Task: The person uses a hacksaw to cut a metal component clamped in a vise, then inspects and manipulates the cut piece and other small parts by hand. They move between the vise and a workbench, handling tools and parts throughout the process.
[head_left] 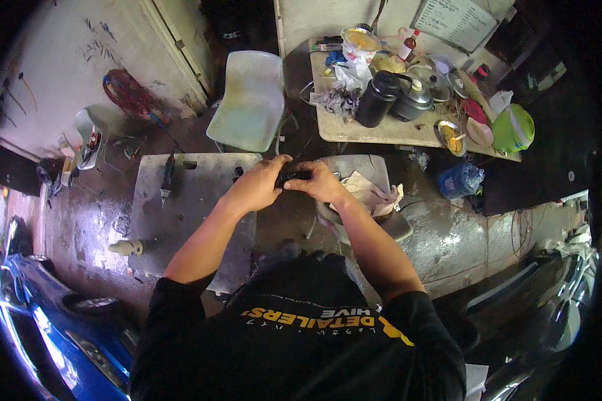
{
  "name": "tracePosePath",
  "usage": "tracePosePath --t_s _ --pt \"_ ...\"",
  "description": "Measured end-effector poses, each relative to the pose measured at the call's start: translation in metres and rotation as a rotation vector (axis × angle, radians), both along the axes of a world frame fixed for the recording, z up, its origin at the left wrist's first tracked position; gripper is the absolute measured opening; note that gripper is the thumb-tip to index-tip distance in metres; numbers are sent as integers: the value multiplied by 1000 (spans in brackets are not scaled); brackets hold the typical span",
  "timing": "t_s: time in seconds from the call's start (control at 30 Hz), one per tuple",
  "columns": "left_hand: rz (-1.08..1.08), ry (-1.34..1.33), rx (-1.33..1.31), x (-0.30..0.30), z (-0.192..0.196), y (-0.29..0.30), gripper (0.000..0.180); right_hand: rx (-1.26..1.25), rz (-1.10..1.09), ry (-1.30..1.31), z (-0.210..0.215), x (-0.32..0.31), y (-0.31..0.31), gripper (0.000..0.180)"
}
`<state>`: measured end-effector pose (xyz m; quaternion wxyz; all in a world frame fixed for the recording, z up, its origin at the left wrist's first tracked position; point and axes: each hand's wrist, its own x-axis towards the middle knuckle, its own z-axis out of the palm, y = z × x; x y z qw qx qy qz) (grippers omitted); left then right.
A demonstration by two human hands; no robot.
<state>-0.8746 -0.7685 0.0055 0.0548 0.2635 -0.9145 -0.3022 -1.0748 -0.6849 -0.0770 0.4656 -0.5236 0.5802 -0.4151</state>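
Both of my hands are raised close together over the gap between a low grey table and a chair. My left hand (257, 184) has its fingers curled round one end of a small black object (291, 176). My right hand (321, 182) grips the other end, thumb and fingers pressed against it. Its kind cannot be made out, as the fingers cover most of it. On the low table (201, 220) to the left lies a black tool with a slim pale tip (168, 178). A crumpled cream cloth (368, 192) rests on the chair (361, 165) just right of my right hand.
Ahead stands an empty pale plastic chair (251, 97). The far-right table (341, 130) carries a black jug (378, 99), a pot (411, 100) and food containers. A blue water container (460, 182) is on the floor. Cars, one blue (67, 314), flank me.
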Motion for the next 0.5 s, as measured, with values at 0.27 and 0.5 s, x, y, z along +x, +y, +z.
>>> tracePosePath --t_s 0.27,0.5 --pt "109 -82 99 -8 -1 40 71 -40 43 85 8 -20 38 52" --pt "176 -67 133 -38 -2 101 76 47 129 -33 7 -46 89 48"
